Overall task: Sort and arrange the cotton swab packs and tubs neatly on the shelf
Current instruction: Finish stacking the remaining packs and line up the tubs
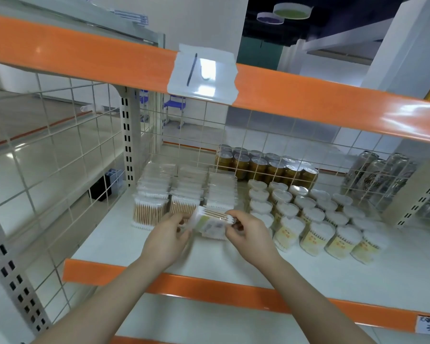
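Observation:
A clear pack of wooden-stick cotton swabs (210,220) is held tilted just above the white shelf (159,254), in front of three rows of upright swab packs (186,194). My left hand (169,234) grips its left end and my right hand (248,232) pinches its right end. To the right stand several rows of heart-shaped swab tubs (315,219) with white lids and yellow labels.
Gold-topped cans (266,165) and silver cans (377,175) stand behind the white wire grid (201,145) at the back. An orange rail (283,95) with a taped label crosses overhead. The shelf's orange front edge (209,289) runs below my wrists. A perforated upright post (128,135) stands at left.

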Motion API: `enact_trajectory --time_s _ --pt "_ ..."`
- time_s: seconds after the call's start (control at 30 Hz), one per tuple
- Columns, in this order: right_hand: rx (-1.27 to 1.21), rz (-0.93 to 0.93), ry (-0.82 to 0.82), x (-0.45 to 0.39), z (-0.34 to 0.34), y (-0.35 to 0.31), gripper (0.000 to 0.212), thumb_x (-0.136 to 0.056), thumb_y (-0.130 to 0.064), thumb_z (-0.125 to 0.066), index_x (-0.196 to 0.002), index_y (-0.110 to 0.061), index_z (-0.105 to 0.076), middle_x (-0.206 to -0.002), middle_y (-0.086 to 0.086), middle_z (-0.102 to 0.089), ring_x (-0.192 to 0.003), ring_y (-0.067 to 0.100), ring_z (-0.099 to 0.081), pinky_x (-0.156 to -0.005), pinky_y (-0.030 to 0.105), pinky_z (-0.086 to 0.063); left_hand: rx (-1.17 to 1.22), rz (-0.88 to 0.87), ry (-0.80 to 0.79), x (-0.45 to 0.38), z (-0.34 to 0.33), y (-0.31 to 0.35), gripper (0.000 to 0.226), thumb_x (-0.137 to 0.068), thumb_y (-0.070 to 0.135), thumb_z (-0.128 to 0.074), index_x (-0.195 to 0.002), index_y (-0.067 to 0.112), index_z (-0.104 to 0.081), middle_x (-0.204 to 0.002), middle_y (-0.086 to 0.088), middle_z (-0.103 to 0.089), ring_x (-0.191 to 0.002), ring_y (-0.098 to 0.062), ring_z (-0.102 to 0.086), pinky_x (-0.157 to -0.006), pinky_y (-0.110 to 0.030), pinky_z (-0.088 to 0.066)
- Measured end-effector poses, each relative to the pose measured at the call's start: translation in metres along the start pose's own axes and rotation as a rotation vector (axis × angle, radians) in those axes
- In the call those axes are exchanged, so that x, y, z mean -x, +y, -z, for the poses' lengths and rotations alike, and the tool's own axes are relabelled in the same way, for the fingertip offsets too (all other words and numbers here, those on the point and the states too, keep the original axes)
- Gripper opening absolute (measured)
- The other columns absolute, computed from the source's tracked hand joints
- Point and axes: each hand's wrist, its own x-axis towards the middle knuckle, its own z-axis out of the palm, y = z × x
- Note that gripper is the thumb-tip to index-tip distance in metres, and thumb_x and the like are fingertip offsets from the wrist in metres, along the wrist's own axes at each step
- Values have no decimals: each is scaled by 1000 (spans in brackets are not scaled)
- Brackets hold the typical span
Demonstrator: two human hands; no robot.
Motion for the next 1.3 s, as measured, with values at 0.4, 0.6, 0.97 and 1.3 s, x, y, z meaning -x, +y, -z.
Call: enact_trajectory --time_s 0.4,0.6,0.97,1.3 --pt "10 -63 -100 -5 -5 3 15 -89 -14 -51 -83 -7 -63 -74 8 -51 -66 13 -43 -56 23 -29 169 -8 15 1 4 0 17 -91 5 -51 -106 9 -58 -97 2 -62 -92 -18 -58 -71 -19 -39" --pt "59 -67 -181 -1 -15 0 41 -88 -11 -49 -54 -20 -28 -51 -5 -30 -49 8 -30 -47 21 -21 171 -8 74 -2 8 4 23 -93 6 -49 -111 7 -61 -97 2 -61 -89 -15 -55 -63 -8 -35" --pt "18 -115 -255 0 -25 -7 16 -89 -16 -48 -80 -25 -57 -54 -8 -41 -48 6 -38 -48 19 -27 137 43 79 -5 11 0 24 -94 10 -49 -112 7 -65 -100 -2 -65 -89 -13 -56 -74 -20 -38" --pt "77 -95 -259 -7 -33 -8 23 -90 -16 -47 -108 -19 -61 -67 -10 -49 -61 6 -45 -54 21 -33 153 46 32 -11 17 -5 27 -87 10 -59 -114 10 -60 -93 -1 -60 -81 -14 -57 -71 -18 -42"
